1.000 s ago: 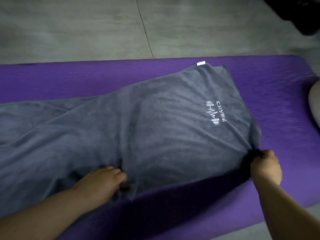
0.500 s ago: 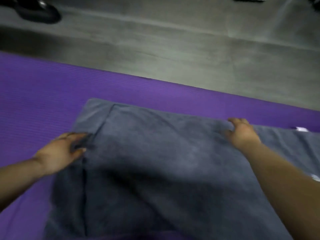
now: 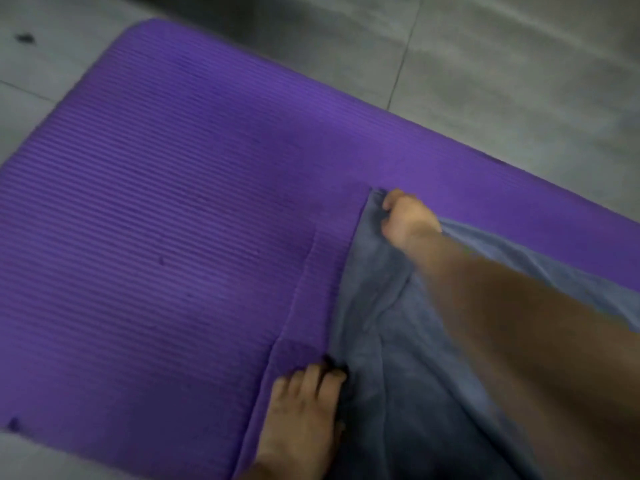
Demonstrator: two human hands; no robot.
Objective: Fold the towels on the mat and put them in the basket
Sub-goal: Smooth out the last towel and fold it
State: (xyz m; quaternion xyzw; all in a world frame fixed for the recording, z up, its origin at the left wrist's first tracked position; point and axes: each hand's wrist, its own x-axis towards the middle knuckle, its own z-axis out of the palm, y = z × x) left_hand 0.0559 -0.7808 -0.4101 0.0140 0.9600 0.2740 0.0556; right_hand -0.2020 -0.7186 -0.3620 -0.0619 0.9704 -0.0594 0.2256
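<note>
A grey towel [image 3: 408, 382] lies on the right part of the purple mat [image 3: 166, 237], rumpled, with its left edge running from the far corner to the near corner. My right hand [image 3: 407, 220] is closed on the towel's far left corner. At the near left corner, my left hand [image 3: 304, 410] grips the towel's edge with its fingertips. My right forearm crosses over the towel and hides part of it. No basket is in view.
The mat's left half is bare, with a shallow crease line [image 3: 294, 306] beside the towel. Grey tiled floor [image 3: 502, 71] surrounds the mat beyond its far and left edges.
The view has swung to the mat's left end. Both hands have moved from lying on the towel to gripping its two left corners, and the edge has shifted right.
</note>
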